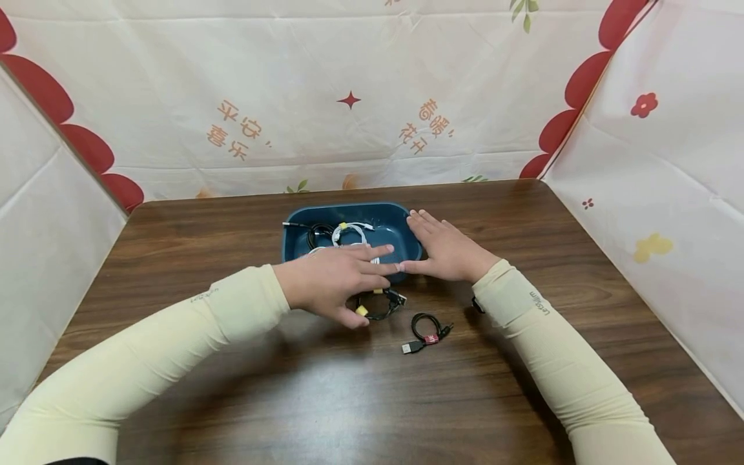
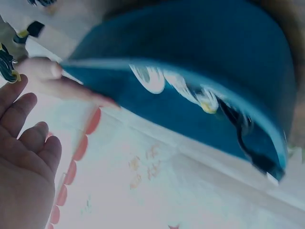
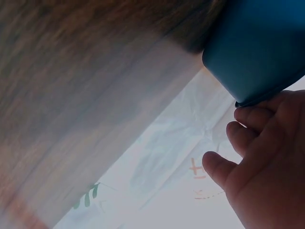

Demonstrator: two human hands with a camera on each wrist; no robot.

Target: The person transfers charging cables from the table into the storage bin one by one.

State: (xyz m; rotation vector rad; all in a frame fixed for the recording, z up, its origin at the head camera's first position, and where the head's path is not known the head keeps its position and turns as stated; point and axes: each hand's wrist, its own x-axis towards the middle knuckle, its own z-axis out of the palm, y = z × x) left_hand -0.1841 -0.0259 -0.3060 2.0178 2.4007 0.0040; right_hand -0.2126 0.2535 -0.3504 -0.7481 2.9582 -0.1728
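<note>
A dark blue plastic bin (image 1: 401,226) stands near the middle of the table, holding a coiled black cable (image 1: 312,239) and white cables (image 1: 365,226), one with a yellow tie. My left hand (image 1: 340,274) hovers over its near side, fingers straight and spread, covering part of the bin. Below that palm, between index finger and thumb in the head view, shows a black cable with yellow ties (image 1: 380,316). My right hand (image 1: 447,252) rests on the bin's right rim with its fingers extended; the right wrist view shows fingertips (image 3: 248,117) right at the rim.
A small coiled black USB cable (image 1: 429,339) with a red label lies on the brown wood table (image 1: 325,400), in front of the bin. White patterned cloth (image 1: 325,71) hangs behind the table and at both sides.
</note>
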